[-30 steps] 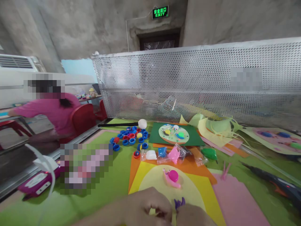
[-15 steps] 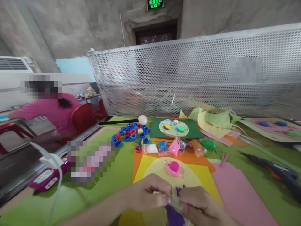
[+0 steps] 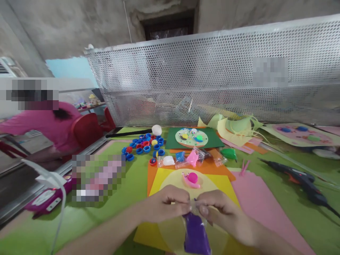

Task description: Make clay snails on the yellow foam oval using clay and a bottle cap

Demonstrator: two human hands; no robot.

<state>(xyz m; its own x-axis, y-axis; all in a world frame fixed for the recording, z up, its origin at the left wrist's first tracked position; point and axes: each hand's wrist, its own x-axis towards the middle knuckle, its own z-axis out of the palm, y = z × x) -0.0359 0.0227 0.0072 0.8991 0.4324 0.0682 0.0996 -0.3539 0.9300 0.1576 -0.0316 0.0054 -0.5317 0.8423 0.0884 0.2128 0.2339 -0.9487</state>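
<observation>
My left hand and my right hand meet low in the middle of the view, each pinching the top of a clear plastic bag. Inside the bag is a soft purple lump that looks like modelling clay, hanging below my fingers. Under the hands lies a pale yellow paper circle on a bright yellow sheet. Just beyond my fingertips, a pink clay snail with a magenta shell rests on the circle.
Several small bags, one with pink clay, lie behind the snail. Bottle caps cluster at back left. A glue gun and pink paper lie right. A power strip is left; a person in pink sits beyond.
Both hands and the bag have come up slightly in the picture, and more of the purple lump shows below them. The camera view has shifted a little down and right.
</observation>
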